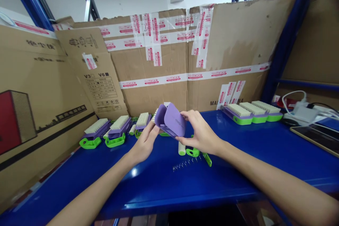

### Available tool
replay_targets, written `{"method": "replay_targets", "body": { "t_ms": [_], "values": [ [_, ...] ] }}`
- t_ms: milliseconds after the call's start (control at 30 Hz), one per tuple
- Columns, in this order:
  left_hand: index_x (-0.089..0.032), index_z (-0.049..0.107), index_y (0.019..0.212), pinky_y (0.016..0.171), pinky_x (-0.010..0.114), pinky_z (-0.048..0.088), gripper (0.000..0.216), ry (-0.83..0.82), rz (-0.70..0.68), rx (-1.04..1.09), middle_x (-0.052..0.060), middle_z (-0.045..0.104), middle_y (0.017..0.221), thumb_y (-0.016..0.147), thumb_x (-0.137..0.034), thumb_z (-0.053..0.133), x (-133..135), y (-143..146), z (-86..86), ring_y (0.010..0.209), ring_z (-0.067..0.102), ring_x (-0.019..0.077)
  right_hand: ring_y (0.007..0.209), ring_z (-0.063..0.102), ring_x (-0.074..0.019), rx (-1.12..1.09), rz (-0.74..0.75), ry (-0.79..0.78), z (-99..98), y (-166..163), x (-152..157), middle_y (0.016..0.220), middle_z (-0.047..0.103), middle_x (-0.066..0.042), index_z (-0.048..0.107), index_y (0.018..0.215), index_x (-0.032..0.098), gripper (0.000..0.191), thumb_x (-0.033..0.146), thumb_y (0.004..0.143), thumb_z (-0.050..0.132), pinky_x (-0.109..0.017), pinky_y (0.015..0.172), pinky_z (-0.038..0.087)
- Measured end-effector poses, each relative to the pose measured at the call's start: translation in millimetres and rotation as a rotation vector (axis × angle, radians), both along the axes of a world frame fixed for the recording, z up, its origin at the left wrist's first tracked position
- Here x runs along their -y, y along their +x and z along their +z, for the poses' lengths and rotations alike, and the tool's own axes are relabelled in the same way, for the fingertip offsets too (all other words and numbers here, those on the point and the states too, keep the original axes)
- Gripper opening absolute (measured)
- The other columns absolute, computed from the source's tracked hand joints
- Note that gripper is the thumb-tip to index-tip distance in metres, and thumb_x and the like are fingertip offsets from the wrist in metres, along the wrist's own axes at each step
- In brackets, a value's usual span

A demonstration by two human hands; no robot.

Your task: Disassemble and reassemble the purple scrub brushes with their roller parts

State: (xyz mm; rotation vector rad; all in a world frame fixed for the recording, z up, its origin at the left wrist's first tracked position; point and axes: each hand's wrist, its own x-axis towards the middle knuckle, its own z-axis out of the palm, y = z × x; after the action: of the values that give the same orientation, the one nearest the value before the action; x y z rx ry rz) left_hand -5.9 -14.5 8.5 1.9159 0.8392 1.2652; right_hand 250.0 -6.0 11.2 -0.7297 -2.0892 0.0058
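Observation:
Both hands hold up a purple plastic housing [174, 120] above the blue shelf, its flat lettered face tilted to the right. My left hand [145, 142] pinches its left lower side. On the right edge, the thumb and fingers of my right hand [198, 132] are closed round it. Below lie a cream roller [181, 148] with a green end, a green clip-like part [192, 152], a thin green piece [207, 159] and a metal spring [185, 163]. Behind my left hand stand purple brushes with cream bristles [143, 120], partly hidden.
More brushes with loose green end parts [115, 141] line the left rear of the blue shelf [159, 190]. Several green-edged brushes [243, 114] sit at the right rear. A phone [317, 137] and white charger [304, 113] lie far right. Taped cardboard [153, 95] walls the back.

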Motion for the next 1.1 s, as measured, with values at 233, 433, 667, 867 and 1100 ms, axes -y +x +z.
{"method": "replay_targets", "body": {
  "t_ms": [233, 433, 667, 867, 1100],
  "values": [
    [-0.022, 0.04, 0.166, 0.117, 0.052, 0.051, 0.107, 0.02, -0.136, 0.049, 0.021, 0.058, 0.157, 0.085, -0.085, 0.07, -2.4, -1.9, -2.8, 0.145, 0.057, 0.0422, 0.119, 0.057, -0.0364, 0.067, -0.121, 0.115, 0.1, 0.0, -0.8, 0.133, 0.063, -0.015, 0.048, 0.144, 0.025, 0.064, 0.029, 0.088, 0.079, -0.055, 0.101, 0.052],
    [-0.025, 0.046, 0.157, 0.113, 0.05, 0.055, 0.096, 0.019, 0.018, -0.013, 0.016, 0.062, 0.151, 0.079, -0.057, 0.092, 0.4, 5.0, 0.4, 0.136, 0.064, 0.0387, 0.129, 0.051, -0.0404, 0.128, -0.201, 0.198, -3.6, 2.6, -2.9, 0.141, 0.057, -0.018, 0.042, 0.152, 0.027, 0.069, 0.024, 0.092, 0.075, -0.06, 0.106, 0.05],
    [-0.021, 0.054, 0.145, 0.102, 0.043, 0.06, 0.073, 0.069, 0.125, -0.016, 0.013, 0.07, 0.136, 0.086, -0.051, 0.084, -4.1, 4.5, 3.1, 0.122, 0.07, 0.0321, 0.123, 0.054, -0.0385, 0.143, -0.209, 0.144, -4.1, 2.2, -3.7, 0.138, 0.057, -0.017, 0.044, 0.147, 0.026, 0.065, 0.032, 0.093, 0.08, -0.056, 0.102, 0.05],
    [-0.019, 0.06, 0.136, 0.102, 0.043, 0.059, 0.065, 0.086, 0.133, 0.0, 0.012, 0.073, 0.129, 0.085, -0.053, 0.084, -10.7, 0.9, 7.7, 0.121, 0.07, 0.0316, 0.12, 0.058, -0.0355, 0.167, -0.177, 0.038, -0.7, 2.5, -2.7, 0.134, 0.062, -0.014, 0.051, 0.14, 0.024, 0.044, 0.037, 0.102, 0.07, -0.05, 0.098, 0.046],
    [-0.022, 0.059, 0.139, 0.108, 0.046, 0.059, 0.061, 0.178, 0.12, 0.029, 0.011, 0.071, 0.137, 0.088, -0.045, 0.084, -10.8, 2.4, 1.4, 0.126, 0.07, 0.0296, 0.116, 0.059, -0.0328, 0.077, -0.127, 0.035, 3.2, 4.4, -2.4, 0.128, 0.065, -0.013, 0.055, 0.136, 0.023, 0.031, 0.039, 0.109, 0.059, -0.05, 0.098, 0.048]
  ]
}}
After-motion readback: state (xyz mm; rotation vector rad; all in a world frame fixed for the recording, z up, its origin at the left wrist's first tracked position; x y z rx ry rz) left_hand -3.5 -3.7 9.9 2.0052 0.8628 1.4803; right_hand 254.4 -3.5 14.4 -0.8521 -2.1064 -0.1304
